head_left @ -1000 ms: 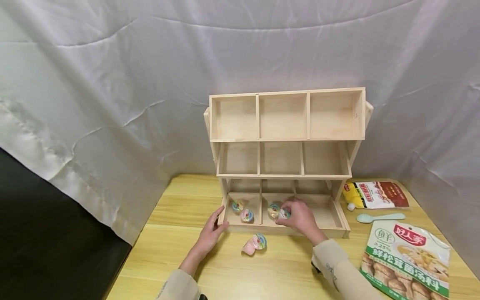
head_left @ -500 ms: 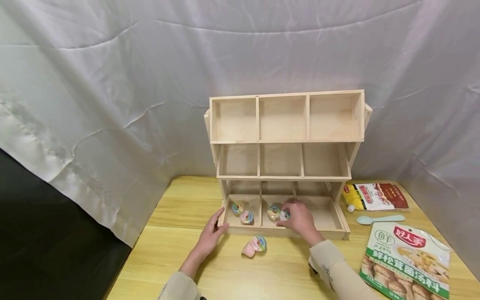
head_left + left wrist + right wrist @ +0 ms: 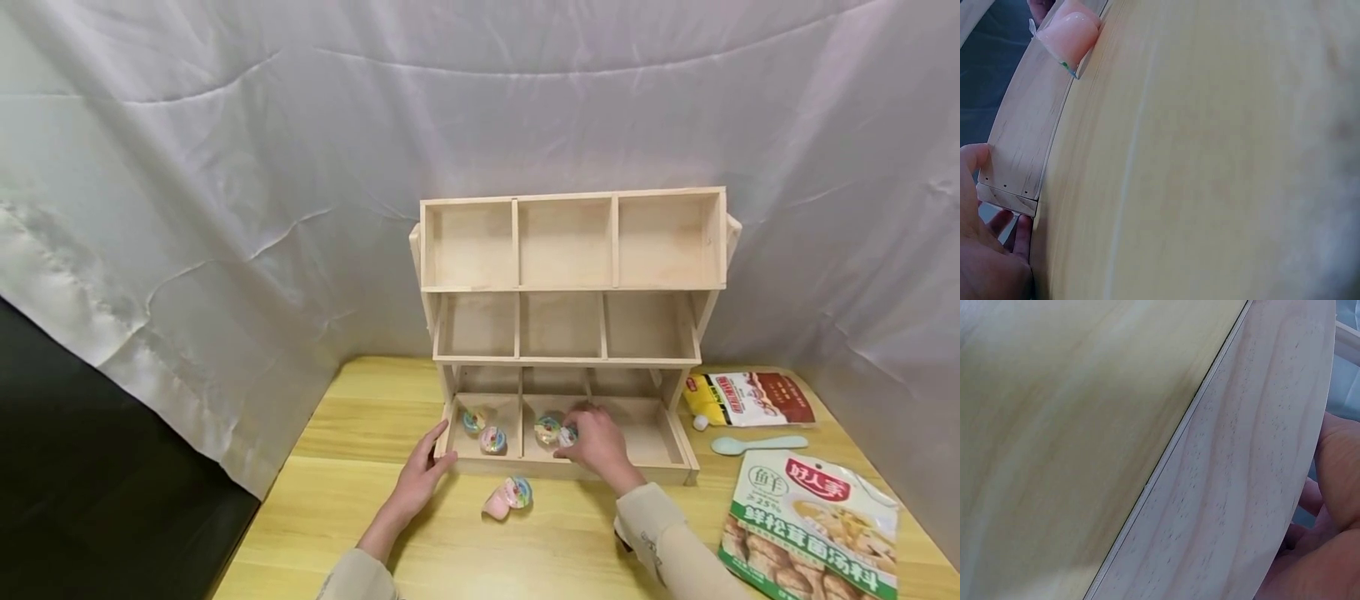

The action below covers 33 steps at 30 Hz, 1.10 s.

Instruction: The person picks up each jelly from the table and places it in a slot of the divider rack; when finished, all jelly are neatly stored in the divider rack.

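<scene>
A three-tier wooden display rack (image 3: 573, 367) stands on the table. My left hand (image 3: 416, 477) holds its lower left front corner, thumb at the front board and fingers against the side, as the left wrist view shows. In the bottom middle compartment, my right hand (image 3: 597, 443) pinches a small jelly cup (image 3: 567, 436), largely covered by the fingers. Beside that cup is another jelly cup (image 3: 547, 429). The bottom left compartment contains two more, one yellowish cup (image 3: 474, 419) and one pink cup (image 3: 492, 439). Two pink cups (image 3: 507, 497) lie together on the table before the rack.
To the rack's right lie a spouted pouch (image 3: 757, 398), a pale blue spoon (image 3: 757, 444) and a large green-and-white seasoning packet (image 3: 813, 521). A grey curtain (image 3: 570, 100) hangs behind and around the wooden table (image 3: 337, 492).
The head view has shifted slightly, so the scene sits a little lower. Both hands keep their places at the rack and the cup.
</scene>
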Motion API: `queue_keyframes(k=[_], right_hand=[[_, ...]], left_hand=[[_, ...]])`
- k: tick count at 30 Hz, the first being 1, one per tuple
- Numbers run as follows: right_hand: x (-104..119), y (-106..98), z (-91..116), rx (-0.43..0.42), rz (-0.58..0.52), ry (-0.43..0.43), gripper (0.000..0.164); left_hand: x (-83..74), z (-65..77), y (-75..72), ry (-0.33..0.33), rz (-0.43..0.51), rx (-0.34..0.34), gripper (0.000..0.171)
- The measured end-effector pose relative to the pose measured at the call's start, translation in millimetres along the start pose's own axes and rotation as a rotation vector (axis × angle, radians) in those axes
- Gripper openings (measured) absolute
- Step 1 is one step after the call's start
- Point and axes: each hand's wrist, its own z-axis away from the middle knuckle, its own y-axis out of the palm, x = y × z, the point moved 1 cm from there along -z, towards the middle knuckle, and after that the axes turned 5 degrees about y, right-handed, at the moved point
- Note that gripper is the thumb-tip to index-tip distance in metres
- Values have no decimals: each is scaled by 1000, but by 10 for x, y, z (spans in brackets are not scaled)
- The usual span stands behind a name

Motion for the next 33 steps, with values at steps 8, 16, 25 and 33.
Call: queue_keyframes(k=[8,16,25,33], right_hand=[[-6,18,-3,-10,-2,-1,46],[4,10,-14,-37,9,-40,45],[5,7,-11,-35,21,-42,45],[-1,1,-5,-5,16,-23,49]], left_hand=[[1,12,5,-1,8,-4,62],[-3,1,1,5,-5,-8,62],[-9,3,2,6,-6,-6,62],[17,4,2,10,-24,-4,62]])
